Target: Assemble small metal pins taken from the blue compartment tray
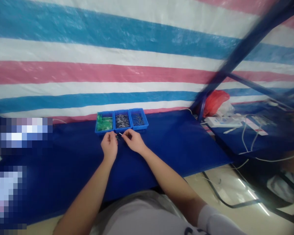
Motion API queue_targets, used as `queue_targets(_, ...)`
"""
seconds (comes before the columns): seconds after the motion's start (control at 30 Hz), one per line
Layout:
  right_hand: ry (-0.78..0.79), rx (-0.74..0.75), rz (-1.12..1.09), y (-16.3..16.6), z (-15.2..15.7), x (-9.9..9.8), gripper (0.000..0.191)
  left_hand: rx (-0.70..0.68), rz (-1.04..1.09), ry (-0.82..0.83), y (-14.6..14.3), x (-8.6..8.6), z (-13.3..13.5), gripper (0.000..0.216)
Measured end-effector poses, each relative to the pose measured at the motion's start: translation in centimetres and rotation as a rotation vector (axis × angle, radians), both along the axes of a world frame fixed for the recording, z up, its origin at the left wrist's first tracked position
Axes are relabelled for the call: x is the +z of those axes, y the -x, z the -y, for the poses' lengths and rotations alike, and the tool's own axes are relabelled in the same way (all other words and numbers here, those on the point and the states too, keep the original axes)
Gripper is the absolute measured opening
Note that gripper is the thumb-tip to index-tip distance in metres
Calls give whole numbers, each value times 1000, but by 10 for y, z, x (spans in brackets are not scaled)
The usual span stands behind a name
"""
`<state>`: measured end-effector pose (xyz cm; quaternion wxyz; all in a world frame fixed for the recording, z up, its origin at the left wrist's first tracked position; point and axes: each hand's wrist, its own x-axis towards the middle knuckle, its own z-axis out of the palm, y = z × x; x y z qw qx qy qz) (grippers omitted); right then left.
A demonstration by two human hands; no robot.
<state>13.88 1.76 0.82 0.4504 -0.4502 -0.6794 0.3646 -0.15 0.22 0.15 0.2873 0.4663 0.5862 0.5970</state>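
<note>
My left hand (109, 145) and my right hand (133, 139) meet over the blue cloth table (75, 163), just in front of three small blue trays. Both pinch a small thin metal part (120, 134) between their fingertips; its exact shape is too small to tell. The left tray (104, 122) holds green pieces. The middle tray (122, 120) and the right tray (138, 119) hold several small dark metal pins.
A striped pink, white and blue tarp (112, 58) hangs behind the table. To the right stand a dark blue metal frame (237, 55), a red plastic bag (215, 101), a white power strip (222, 122) and loose white cables (250, 137). A blurred patch covers the left edge.
</note>
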Motion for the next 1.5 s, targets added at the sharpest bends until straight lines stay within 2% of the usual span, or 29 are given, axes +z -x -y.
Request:
queue_targets(0.1, -1, -10, -152, 3, 1, 1, 13, -68, -71, 16, 0, -3, 1, 33)
queue_targets(0.27, 57, 34, -265, 4, -1, 1, 31, -166, -177, 13, -1, -7, 2, 30)
queue_targets(0.47, 92, 0, -317, 2, -3, 2, 31, -200, -219, 0, 0, -5, 2, 26)
queue_targets(0.63, 138, 16, -421, 1, -7, -1, 38, -224, -247, 7, -1, -3, 3, 27)
queue_targets(0.9, 191, -58, -559, 2, -11, -4, 39, -207, -242, -7, -3, -6, 1, 26)
queue_targets(1.1, 238, -95, -561, 2, -12, -3, 40, -185, -300, 19, -2, -5, 2, 25)
queue_targets(1.5, 229, -6, -508, 4, -7, -1, 33, -137, -225, 22, -1, -7, 1, 25)
